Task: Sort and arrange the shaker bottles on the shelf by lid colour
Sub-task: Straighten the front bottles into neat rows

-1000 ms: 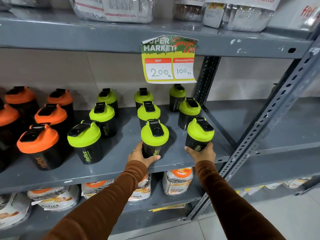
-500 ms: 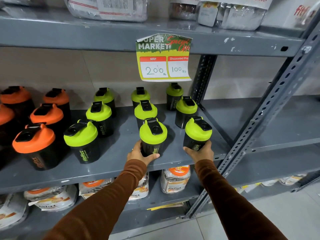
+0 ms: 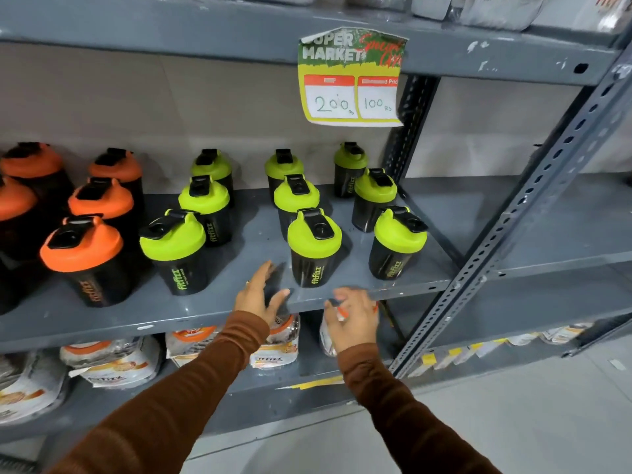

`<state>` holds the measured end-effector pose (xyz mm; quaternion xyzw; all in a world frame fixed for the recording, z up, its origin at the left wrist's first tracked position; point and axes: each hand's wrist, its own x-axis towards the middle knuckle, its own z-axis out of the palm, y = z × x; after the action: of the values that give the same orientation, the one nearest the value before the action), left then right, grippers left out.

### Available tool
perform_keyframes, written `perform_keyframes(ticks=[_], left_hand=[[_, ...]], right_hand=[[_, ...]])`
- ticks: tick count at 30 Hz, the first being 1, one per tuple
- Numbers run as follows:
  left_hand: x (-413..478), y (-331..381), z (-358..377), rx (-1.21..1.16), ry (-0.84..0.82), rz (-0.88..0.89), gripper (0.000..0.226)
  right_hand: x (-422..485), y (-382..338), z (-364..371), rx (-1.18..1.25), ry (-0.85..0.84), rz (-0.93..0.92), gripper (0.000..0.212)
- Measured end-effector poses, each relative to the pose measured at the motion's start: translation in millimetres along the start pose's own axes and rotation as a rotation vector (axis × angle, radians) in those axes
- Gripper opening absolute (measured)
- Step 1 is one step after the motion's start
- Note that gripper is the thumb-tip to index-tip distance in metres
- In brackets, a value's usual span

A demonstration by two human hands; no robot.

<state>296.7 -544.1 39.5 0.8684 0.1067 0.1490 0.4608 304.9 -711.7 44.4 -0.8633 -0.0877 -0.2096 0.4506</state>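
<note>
On the grey middle shelf (image 3: 239, 309) black shaker bottles stand in rows. Several with orange lids (image 3: 82, 248) are grouped at the left. Several with green lids fill the middle and right in three columns; the front ones are at the left (image 3: 172, 239), centre (image 3: 314, 237) and right (image 3: 400, 234). My left hand (image 3: 258, 297) hovers open over the shelf's front edge, just left of the centre front bottle and apart from it. In front of the shelf edge, below the centre and right front bottles, my right hand (image 3: 352, 318) is open, blurred and holds nothing.
A yellow price tag (image 3: 352, 77) hangs from the upper shelf (image 3: 171, 32). A perforated steel upright (image 3: 533, 200) slants at the right. Bagged goods (image 3: 113, 362) lie on the lower shelf. Packets sit on the top shelf.
Both hands have let go of the two front green-lidded bottles and pulled back toward me, off the shelf. The bottles stay where they stood.
</note>
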Motion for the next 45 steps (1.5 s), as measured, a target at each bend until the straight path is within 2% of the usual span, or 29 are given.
perform_keyframes(ticks=[3,6,10,12,15,19,22,24,28,31,40,45], left_hand=[[-18,-21,-30,0.137,0.14,0.068,0.037],[-34,-44,-68,0.253,0.245,0.146,0.036],[-42,-70,-125,0.378,0.473,0.122,0.036],[-42,-81,-151,0.35,0.606,0.027,0.049],[-38,-96,-181,0.321,0.718,-0.008,0.067],[-27,-106,-200,0.214,0.633,-0.071,0.089],[-20,-108,-200,-0.035,0.501,-0.178,0.112],[-17,-103,-202,-0.101,0.472,-0.254,0.117],[-6,-103,-207,-0.195,0.428,-0.216,0.116],[-1,-111,-211,-0.206,0.383,-0.263,0.112],[-5,-110,-214,-0.086,0.325,-0.318,0.087],[-7,-109,-214,-0.074,0.292,-0.351,0.087]], right_hand=[[-13,-30,31,0.073,-0.146,-0.109,0.021],[-21,-65,65,0.184,-0.228,-0.155,0.023],[-19,-106,112,0.245,-0.376,-0.015,0.07],[-17,-121,131,0.312,-0.404,0.102,0.096],[-16,-136,153,0.374,-0.433,0.228,0.114],[-16,-149,170,0.381,-0.395,0.249,0.12],[-15,-158,177,0.332,-0.355,0.25,0.12],[-13,-161,181,0.296,-0.338,0.269,0.118],[-10,-160,185,0.228,-0.331,0.31,0.106],[-11,-157,181,0.191,-0.325,0.317,0.102],[-9,-158,152,0.149,-0.303,0.286,0.09],[-8,-161,138,0.165,-0.342,0.304,0.079]])
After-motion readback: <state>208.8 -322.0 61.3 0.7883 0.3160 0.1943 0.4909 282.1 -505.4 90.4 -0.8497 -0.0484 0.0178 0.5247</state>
